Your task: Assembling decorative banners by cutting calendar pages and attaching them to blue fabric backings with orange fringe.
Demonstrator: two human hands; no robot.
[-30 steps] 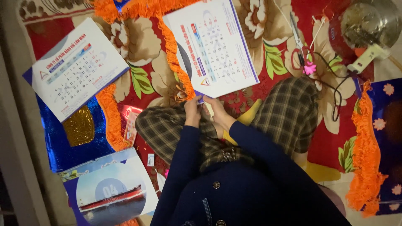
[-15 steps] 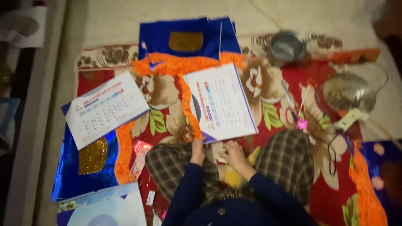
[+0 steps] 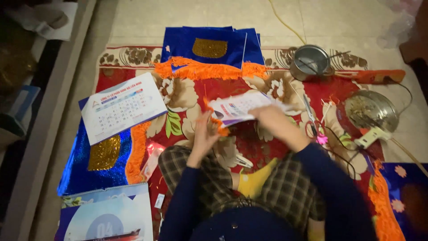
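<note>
Lifted since the earlier frame, the calendar sheet (image 3: 243, 107) now tilts at frame centre, long axis left-right. Right hand (image 3: 274, 119) grips its right end; left hand (image 3: 204, 134), blurred, seems to pinch the orange fringe (image 3: 217, 122) on its left edge.

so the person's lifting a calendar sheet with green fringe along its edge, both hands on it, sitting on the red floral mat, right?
Not quite: the fringe is orange, not green, as the head view shows. The rest holds: the left hand and right hand are both on the calendar sheet, raised above the red floral mat where the person sits.
</note>
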